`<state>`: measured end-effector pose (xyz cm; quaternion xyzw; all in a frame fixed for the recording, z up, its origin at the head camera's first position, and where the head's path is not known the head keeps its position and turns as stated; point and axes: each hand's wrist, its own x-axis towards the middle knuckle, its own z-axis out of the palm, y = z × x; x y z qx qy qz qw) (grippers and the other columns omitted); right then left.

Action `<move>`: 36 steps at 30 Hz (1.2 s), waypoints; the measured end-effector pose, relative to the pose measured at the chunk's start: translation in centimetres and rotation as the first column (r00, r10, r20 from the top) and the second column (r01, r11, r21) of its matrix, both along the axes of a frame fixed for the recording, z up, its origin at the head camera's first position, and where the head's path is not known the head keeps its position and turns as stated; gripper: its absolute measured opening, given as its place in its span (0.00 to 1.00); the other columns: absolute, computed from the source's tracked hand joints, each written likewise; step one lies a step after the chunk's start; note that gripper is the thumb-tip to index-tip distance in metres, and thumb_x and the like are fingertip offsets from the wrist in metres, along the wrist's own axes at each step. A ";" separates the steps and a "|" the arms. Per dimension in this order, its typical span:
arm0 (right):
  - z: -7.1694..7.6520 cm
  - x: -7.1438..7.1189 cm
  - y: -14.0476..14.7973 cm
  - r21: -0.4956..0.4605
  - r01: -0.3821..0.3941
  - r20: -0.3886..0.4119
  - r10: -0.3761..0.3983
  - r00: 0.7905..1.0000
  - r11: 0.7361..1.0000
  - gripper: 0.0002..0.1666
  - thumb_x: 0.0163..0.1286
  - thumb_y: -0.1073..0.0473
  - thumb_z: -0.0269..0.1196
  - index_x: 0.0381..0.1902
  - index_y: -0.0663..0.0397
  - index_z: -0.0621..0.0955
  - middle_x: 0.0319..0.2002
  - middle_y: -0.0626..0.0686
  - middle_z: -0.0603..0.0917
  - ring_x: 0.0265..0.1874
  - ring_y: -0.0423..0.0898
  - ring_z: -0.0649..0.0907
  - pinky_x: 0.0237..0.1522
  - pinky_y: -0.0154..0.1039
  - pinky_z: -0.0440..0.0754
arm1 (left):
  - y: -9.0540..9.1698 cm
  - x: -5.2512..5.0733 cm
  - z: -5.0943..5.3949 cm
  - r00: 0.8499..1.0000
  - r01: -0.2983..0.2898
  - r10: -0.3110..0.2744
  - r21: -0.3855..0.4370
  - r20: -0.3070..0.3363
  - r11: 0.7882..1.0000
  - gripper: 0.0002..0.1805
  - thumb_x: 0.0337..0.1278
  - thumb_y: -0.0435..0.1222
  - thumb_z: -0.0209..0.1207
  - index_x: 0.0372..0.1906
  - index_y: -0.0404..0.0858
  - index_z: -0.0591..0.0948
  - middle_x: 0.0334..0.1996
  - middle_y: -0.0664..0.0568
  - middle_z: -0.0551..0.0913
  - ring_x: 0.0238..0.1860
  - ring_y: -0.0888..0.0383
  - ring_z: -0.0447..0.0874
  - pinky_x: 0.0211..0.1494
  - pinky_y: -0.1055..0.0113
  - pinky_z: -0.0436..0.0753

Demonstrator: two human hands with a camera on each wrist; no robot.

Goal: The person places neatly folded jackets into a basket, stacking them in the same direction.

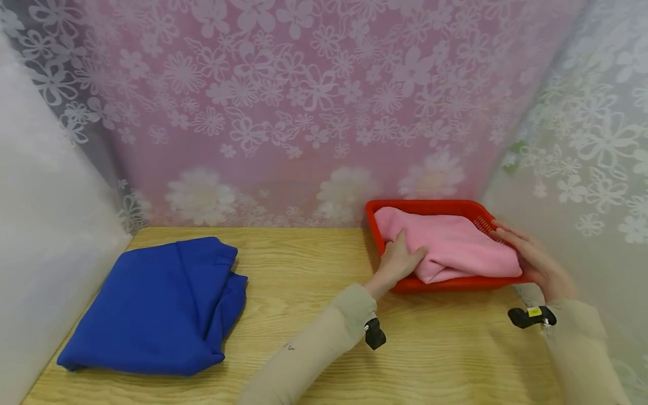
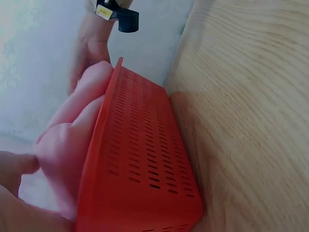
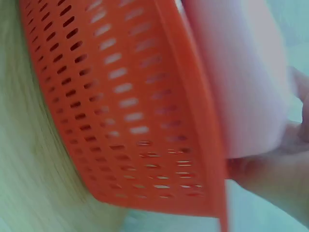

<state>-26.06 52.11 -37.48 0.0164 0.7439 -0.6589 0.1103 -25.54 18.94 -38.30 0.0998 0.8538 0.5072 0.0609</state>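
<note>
A folded pink cloth lies in a red plastic basket at the right, its near edge bulging up to the rim. My left hand is at the basket's left side, thumb and fingers spread against the cloth. In the left wrist view the thumb touches the cloth's bulging fold. At the right end, my right hand lies along the cloth and rim with extended fingers. The right wrist view shows this hand beside the cloth, partly hidden behind it.
A folded blue cloth lies on the left of the wood-grain table. A pink flowered curtain hangs behind the basket. Pale sheets close in both sides, the right one near my right hand.
</note>
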 end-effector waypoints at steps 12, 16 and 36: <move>0.9 3.3 -4.5 0.761 0.095 -0.284 0.198 0.938 0.642 0.29 0.73 0.48 0.65 0.68 0.52 0.79 0.61 0.67 0.80 0.53 0.58 0.77 0.39 0.24 0.71 | -1.5 0.4 0.5 0.850 0.215 -0.407 -0.485 -0.336 0.848 0.24 0.67 0.54 0.62 0.67 0.64 0.79 0.72 0.59 0.71 0.77 0.53 0.61 0.74 0.42 0.64; 0.3 3.2 -5.6 0.791 0.090 -0.240 0.172 0.955 0.606 0.32 0.71 0.43 0.66 0.66 0.54 0.81 0.56 0.68 0.83 0.57 0.65 0.77 0.41 0.33 0.74 | -1.5 0.1 0.3 0.844 0.186 -0.416 -0.542 -0.338 0.819 0.20 0.66 0.54 0.62 0.62 0.66 0.82 0.69 0.65 0.75 0.71 0.63 0.69 0.68 0.53 0.72; -1.7 3.3 -8.9 0.788 0.256 -0.401 0.151 0.903 0.560 0.25 0.71 0.49 0.68 0.58 0.60 0.84 0.56 0.71 0.82 0.56 0.72 0.78 0.54 0.69 0.74 | -2.1 -0.4 -1.0 0.798 0.140 -0.473 -0.647 -0.374 0.749 0.15 0.68 0.54 0.60 0.54 0.60 0.88 0.51 0.69 0.86 0.55 0.67 0.82 0.72 0.51 0.67</move>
